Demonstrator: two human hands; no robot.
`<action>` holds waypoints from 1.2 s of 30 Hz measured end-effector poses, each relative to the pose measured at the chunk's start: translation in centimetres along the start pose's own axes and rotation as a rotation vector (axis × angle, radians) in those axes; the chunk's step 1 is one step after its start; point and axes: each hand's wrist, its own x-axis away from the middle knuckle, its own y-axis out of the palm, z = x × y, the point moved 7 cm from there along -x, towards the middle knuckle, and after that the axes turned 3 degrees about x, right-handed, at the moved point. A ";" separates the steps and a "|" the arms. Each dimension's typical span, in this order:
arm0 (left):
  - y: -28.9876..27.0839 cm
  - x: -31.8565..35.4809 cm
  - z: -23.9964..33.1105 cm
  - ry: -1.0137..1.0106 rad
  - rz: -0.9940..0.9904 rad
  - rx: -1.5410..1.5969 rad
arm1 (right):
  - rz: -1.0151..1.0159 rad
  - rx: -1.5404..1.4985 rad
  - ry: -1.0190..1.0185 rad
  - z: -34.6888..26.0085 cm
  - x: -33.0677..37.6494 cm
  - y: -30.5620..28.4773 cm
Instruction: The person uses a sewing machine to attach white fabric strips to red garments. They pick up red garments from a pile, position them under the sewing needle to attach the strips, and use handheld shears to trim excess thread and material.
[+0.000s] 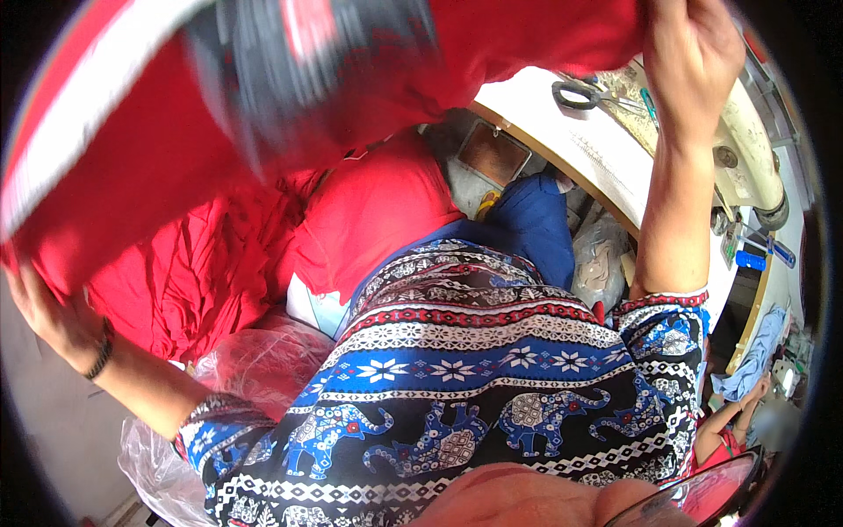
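A large red cloth piece (518,35) with a white band and a dark print is stretched up in front of me, blurred by motion. My left hand (57,321), a dark bracelet at its wrist, grips the cloth's lower left edge; its fingertips are partly hidden. At the upper right, my right hand (694,57) is closed around the other end, raised above the table. More red fabric (378,215) lies over my lap, and a crumpled red heap (189,272) sits to the left beneath the held piece.
On the white table (527,97) at right lie black-handled scissors (577,95), beside a cream sewing machine (746,149). A blue-handled screwdriver (777,250) is farther right. Clear plastic bags (255,364) are at lower left. Another person's arm (738,417) shows at the right rim.
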 end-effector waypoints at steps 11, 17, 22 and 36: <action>8.4 17.4 -2.0 -0.723 -1.523 -0.074 | -1.111 -0.110 0.365 2.1 13.7 9.1; 7.6 25.2 -13.4 -0.425 -1.311 -0.703 | -0.700 0.358 -0.080 2.7 16.3 14.6; 13.4 39.4 -12.4 -0.416 -1.838 -0.471 | -1.512 -0.071 0.444 7.5 35.1 18.9; -3.1 7.2 -8.7 -0.038 -0.112 -1.013 | -1.187 0.144 0.857 11.9 35.8 9.7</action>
